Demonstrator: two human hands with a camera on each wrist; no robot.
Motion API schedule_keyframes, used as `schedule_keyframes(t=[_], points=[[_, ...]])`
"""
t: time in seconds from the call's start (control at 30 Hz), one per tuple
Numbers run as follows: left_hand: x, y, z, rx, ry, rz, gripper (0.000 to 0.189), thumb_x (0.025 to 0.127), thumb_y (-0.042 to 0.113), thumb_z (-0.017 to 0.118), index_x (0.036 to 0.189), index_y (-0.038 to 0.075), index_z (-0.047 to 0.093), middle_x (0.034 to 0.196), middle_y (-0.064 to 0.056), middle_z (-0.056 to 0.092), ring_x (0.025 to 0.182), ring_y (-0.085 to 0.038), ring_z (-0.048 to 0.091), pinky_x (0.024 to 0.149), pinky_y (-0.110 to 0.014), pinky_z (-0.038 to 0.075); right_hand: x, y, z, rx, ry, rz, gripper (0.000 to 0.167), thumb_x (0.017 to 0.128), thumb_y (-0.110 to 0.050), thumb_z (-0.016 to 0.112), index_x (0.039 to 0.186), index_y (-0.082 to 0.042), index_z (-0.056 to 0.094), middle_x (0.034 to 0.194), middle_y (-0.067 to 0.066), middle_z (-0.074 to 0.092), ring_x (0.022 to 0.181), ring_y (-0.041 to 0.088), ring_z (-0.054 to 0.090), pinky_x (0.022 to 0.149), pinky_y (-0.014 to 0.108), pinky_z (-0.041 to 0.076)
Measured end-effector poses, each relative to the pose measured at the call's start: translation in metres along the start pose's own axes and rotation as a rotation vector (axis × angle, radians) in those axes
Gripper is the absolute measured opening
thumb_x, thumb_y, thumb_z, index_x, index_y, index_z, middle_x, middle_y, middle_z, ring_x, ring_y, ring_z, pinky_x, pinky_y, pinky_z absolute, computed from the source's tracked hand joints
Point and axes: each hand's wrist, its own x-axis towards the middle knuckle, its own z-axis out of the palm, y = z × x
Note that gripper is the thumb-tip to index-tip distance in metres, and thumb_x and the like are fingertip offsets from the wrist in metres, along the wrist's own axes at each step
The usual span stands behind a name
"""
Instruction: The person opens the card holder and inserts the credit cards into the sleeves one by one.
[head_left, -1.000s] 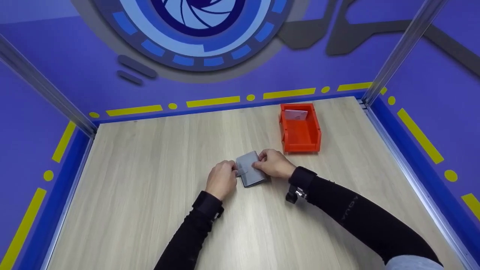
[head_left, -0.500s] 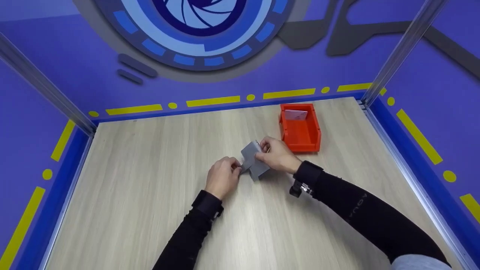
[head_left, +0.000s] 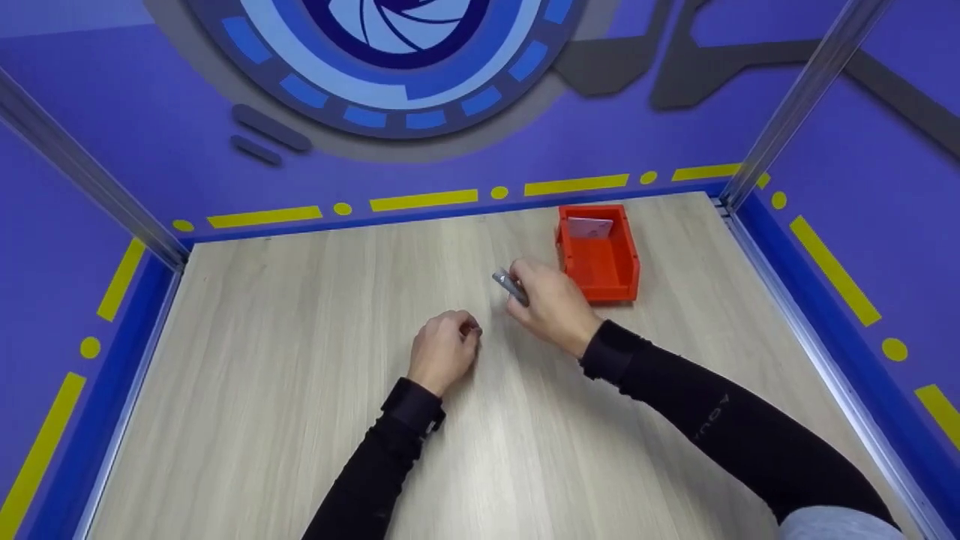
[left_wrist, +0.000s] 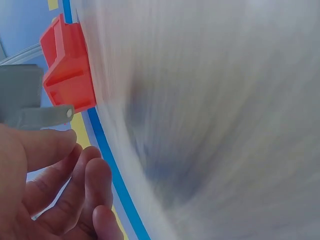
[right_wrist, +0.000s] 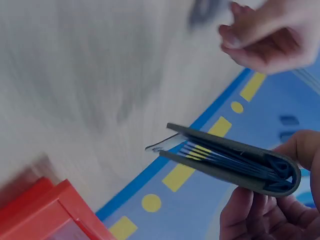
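My right hand point(head_left: 553, 306) grips a grey card wallet point(head_left: 510, 287) above the table, to the left of the red bin. The right wrist view shows the wallet end-on between thumb and fingers, its dark inner pockets point(right_wrist: 225, 161) fanned between two covers. A strap point(left_wrist: 47, 115) with a small round snap juts from the wallet in the left wrist view. My left hand point(head_left: 444, 351) stays low over the table, apart from the wallet, its fingers loosely curled with nothing between them.
A red open-fronted bin point(head_left: 613, 293) stands at the back right, just beyond my right hand. Inside it a pale pink card point(head_left: 590, 228) leans on the rear wall. Blue-purple panels point(head_left: 420, 176) close off the table point(head_left: 300, 360) at the back and both sides.
The left hand has let go of the wallet's strap. My right hand has carried the wallet up and away toward the back, turning it edge-on to the head view.
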Motion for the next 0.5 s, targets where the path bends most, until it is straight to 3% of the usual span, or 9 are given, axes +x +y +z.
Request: schedule_keyframes(t=[0.13,0.3,0.4,0.5], points=[[-0.002,-0.002,-0.001,0.034,0.024,0.004,0.005,0.102,0.017,0.077,0.099,0.015,0.081,0.093,-0.002,0.079,0.081,-0.02,0.073,0.073,-0.04,0.057,-0.009,-0.001,0.022,-0.195,-0.023,-0.147,0.032,0.1,-0.019,0.08,0.127,-0.014,0.063,0.107,0.005,0.064,0.095,0.022,0.064,0.085,0.038,0.061],[-0.002,-0.004,-0.002,0.061,0.081,-0.024,0.007,0.101,0.012,0.076,0.096,0.014,0.081,0.092,-0.004,0.081,0.079,-0.024,0.075,0.072,-0.043,0.059,-0.019,-0.004,0.052,-0.338,0.034,-0.308,0.027,0.1,-0.013,0.077,0.125,-0.01,0.067,0.11,0.008,0.07,0.094,0.026,0.072,0.081,0.039,0.063],[-0.001,-0.005,-0.002,0.068,0.091,-0.049,0.007,0.1,0.011,0.075,0.097,0.013,0.081,0.092,-0.005,0.081,0.079,-0.027,0.076,0.072,-0.045,0.059,-0.023,-0.008,0.065,-0.371,0.052,-0.349,0.024,0.099,-0.012,0.076,0.121,-0.007,0.068,0.107,0.009,0.07,0.09,0.028,0.071,0.078,0.04,0.061],[0.0,-0.006,-0.003,0.075,0.09,-0.065,0.006,0.1,0.012,0.075,0.098,0.012,0.08,0.092,-0.006,0.081,0.08,-0.029,0.076,0.073,-0.046,0.059,-0.025,-0.012,0.074,-0.356,0.033,-0.337,0.027,0.097,-0.012,0.077,0.121,-0.004,0.067,0.109,0.011,0.069,0.09,0.028,0.071,0.078,0.04,0.061]])
